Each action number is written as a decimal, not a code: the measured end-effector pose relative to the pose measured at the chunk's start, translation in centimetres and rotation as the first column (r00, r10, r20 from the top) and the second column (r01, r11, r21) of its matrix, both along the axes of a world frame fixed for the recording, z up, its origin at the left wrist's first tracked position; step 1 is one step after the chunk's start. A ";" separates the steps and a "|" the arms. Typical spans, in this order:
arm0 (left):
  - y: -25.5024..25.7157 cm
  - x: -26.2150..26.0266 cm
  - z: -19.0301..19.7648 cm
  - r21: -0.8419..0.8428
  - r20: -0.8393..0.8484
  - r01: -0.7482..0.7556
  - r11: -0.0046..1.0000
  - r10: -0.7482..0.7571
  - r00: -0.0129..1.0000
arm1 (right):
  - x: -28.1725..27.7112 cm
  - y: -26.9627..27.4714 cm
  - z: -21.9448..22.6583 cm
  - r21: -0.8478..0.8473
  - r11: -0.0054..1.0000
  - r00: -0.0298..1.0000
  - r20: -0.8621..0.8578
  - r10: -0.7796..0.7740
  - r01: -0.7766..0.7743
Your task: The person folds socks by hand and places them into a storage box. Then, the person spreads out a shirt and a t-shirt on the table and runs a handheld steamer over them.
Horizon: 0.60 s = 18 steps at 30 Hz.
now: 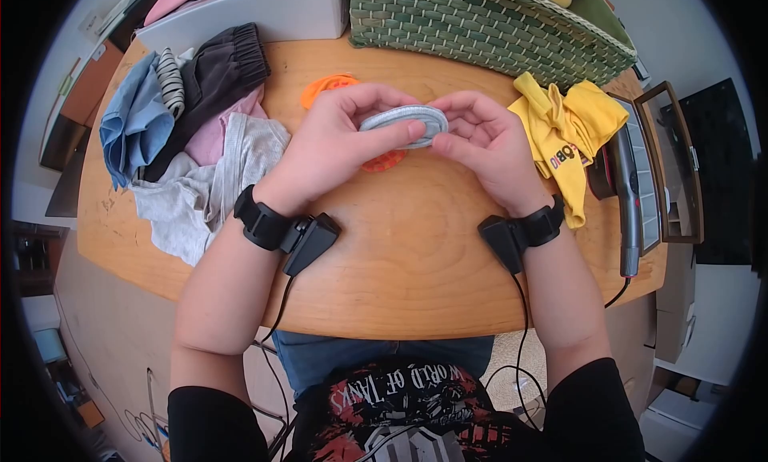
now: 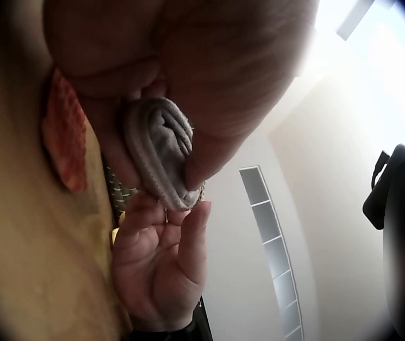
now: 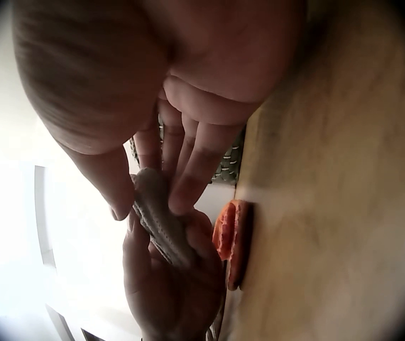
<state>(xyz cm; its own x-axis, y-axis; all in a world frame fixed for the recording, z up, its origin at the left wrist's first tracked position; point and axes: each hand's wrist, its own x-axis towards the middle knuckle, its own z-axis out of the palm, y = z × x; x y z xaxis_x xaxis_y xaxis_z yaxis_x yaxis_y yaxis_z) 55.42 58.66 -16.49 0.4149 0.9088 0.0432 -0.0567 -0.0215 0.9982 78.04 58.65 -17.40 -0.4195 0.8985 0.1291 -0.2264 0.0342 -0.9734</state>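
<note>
Gripping folded grey cloth (image 1: 434, 124) in left hand (image 1: 340, 138), thumb on top | pinching its edge in right hand (image 1: 496, 146) | above table (image 1: 400, 262), near orange cloth (image 1: 326, 86)

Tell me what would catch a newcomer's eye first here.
Probably the yellow garment, vivid at right on the table. Then the grey roll at the centre, gripped in the left hand, with the right hand at its edge. The green basket at the far edge stands out too.

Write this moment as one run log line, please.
left hand: holding gray rolled cloth | right hand: pinching its edge | yellow garment: on table, right side
</note>
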 end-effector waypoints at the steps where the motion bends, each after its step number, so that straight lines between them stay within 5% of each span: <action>1: 0.1 0.0 -0.1 -0.003 0.026 -0.001 1.000 0.001 1.000 | 0.0 0.0 0.1 -0.016 1.000 1.000 0.000 -0.003 0.003; 8: -0.1 0.0 0.3 -0.018 -0.038 0.004 1.000 -0.005 0.999 | 0.3 0.2 -0.2 0.020 0.999 0.999 0.024 -0.046 0.046; 11: -0.1 0.1 0.1 -0.086 0.157 -0.005 0.996 0.018 0.987 | 0.9 0.7 -0.3 0.003 0.987 0.987 -0.009 -0.160 0.160; 18: 0.5 -0.1 -0.9 0.016 0.116 -0.018 1.000 0.016 0.993 | 1.1 0.8 0.0 -0.087 0.996 0.999 -0.023 -0.037 0.035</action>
